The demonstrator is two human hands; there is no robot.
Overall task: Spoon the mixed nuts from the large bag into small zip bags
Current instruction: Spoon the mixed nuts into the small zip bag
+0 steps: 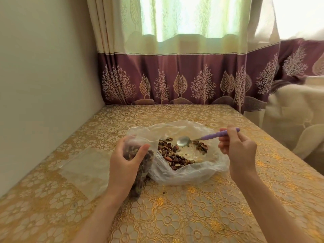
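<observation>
Thin, floppy plastic: the left hand [123, 163] grips the nut-filled small zip bag [140, 165] round its middle. Right hand [240, 149] pinches the spoon [201, 138] by its purple handle, bowl empty over the large bag [189, 155]; the loose nuts look likely to spill.

Two bare forearms come up from the bottom edge, with no sleeves, watch or rings to be seen on them. The left hand [123, 165] and the right hand [240, 151] wear no gloves. The fingernails that show are short and unpainted.

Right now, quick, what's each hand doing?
Left hand: closed around a small zip bag of nuts.
Right hand: closed on the purple spoon, bowl empty over the large bag.
</observation>
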